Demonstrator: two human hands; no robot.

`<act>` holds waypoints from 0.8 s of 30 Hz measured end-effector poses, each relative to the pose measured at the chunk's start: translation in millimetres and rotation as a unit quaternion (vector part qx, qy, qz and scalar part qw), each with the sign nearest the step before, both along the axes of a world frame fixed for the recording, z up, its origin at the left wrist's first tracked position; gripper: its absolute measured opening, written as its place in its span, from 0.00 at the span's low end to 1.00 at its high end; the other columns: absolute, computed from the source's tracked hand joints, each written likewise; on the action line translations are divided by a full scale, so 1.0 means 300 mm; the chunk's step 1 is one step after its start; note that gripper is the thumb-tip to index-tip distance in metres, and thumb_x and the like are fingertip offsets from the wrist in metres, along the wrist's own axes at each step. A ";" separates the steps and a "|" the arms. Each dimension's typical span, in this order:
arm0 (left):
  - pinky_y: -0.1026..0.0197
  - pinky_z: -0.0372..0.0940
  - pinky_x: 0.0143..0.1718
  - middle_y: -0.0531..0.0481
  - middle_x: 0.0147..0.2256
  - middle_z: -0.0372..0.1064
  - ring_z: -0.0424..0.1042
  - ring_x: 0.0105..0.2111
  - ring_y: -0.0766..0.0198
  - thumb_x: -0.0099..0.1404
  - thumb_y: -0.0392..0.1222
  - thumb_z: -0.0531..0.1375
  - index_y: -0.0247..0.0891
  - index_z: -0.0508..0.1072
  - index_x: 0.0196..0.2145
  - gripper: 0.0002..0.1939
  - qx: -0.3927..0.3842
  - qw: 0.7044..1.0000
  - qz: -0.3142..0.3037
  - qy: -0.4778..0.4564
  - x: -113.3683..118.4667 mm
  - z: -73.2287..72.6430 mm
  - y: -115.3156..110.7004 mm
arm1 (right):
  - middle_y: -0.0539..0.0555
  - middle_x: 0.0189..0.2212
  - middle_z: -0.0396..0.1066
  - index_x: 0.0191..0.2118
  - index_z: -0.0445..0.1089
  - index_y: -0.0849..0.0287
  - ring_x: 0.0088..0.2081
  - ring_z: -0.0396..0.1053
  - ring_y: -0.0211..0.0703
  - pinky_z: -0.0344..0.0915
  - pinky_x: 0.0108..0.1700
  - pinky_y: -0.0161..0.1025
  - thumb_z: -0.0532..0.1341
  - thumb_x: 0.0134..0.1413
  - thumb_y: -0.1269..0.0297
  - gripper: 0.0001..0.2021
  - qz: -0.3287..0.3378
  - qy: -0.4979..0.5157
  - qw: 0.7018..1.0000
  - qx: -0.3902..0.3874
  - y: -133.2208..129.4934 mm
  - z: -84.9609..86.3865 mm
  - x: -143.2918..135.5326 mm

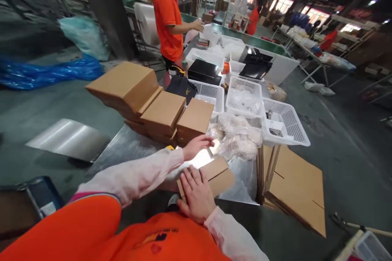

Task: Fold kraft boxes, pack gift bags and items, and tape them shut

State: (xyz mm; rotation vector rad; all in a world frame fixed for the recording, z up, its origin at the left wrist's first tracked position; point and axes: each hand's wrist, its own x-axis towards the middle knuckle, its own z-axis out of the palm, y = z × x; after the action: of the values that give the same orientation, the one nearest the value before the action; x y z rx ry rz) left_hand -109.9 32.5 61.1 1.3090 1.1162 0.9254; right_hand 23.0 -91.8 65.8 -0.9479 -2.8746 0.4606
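A small brown cardboard box [221, 176] lies at the near edge of the metal table, with a seam across its top. My right hand [197, 195] rests flat on its left part, fingers spread over the cardboard and thumb toward the near edge. Just beyond the box, my left hand [197, 147] hovers with its fingers stretched to the right, holding nothing. Close to its fingertips lies a heap of bubble-wrapped items [239, 142]. Behind that hand stands a stack of brown boxes [196, 118].
Taller box stacks [125, 83] stand on the left. Flattened cardboard sheets [297, 183] lean at the table's right edge. Beyond are white baskets [283, 120] and black boxes [203, 71]. A co-worker in an orange shirt [168, 16] stands at the far left side.
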 end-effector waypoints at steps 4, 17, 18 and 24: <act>0.53 0.64 0.52 0.40 0.46 0.74 0.72 0.46 0.53 0.67 0.43 0.52 0.35 0.72 0.48 0.17 0.033 0.941 0.057 0.332 -0.245 -0.135 -0.211 | 0.60 0.70 0.46 0.67 0.56 0.65 0.72 0.36 0.58 0.40 0.69 0.65 0.48 0.69 0.54 0.28 -0.006 0.019 1.000 -0.007 -0.025 -0.004 -0.001; 0.52 0.68 0.47 0.35 0.42 0.75 0.76 0.42 0.49 0.69 0.37 0.49 0.30 0.57 0.68 0.30 -0.014 0.768 -0.032 0.640 -0.342 -0.364 -0.483 | 0.60 0.71 0.40 0.70 0.47 0.70 0.72 0.33 0.51 0.32 0.71 0.61 0.46 0.70 0.54 0.31 -0.016 0.017 0.992 -0.127 0.011 0.058 -0.011; 0.53 0.68 0.47 0.36 0.42 0.76 0.76 0.42 0.50 0.68 0.36 0.49 0.31 0.59 0.67 0.29 -0.002 0.791 -0.049 0.610 -0.373 -0.322 -0.473 | 0.61 0.71 0.39 0.70 0.46 0.71 0.72 0.32 0.51 0.31 0.71 0.61 0.47 0.69 0.51 0.33 -0.008 0.016 0.990 -0.138 0.015 0.064 -0.005; 0.55 0.67 0.55 0.44 0.59 0.68 0.70 0.56 0.47 0.55 0.52 0.65 0.43 0.66 0.63 0.38 0.057 0.884 -0.175 0.431 -0.452 0.204 -0.305 | 0.64 0.71 0.38 0.69 0.45 0.75 0.72 0.30 0.54 0.29 0.71 0.63 0.52 0.67 0.52 0.36 0.023 0.009 0.992 -0.124 0.024 0.065 0.008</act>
State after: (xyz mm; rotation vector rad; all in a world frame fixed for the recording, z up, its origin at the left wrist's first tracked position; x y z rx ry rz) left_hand -245.6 -58.9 122.3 2.0284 1.4133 0.0969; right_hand 25.5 -84.5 85.4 -0.9027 -2.8747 0.8425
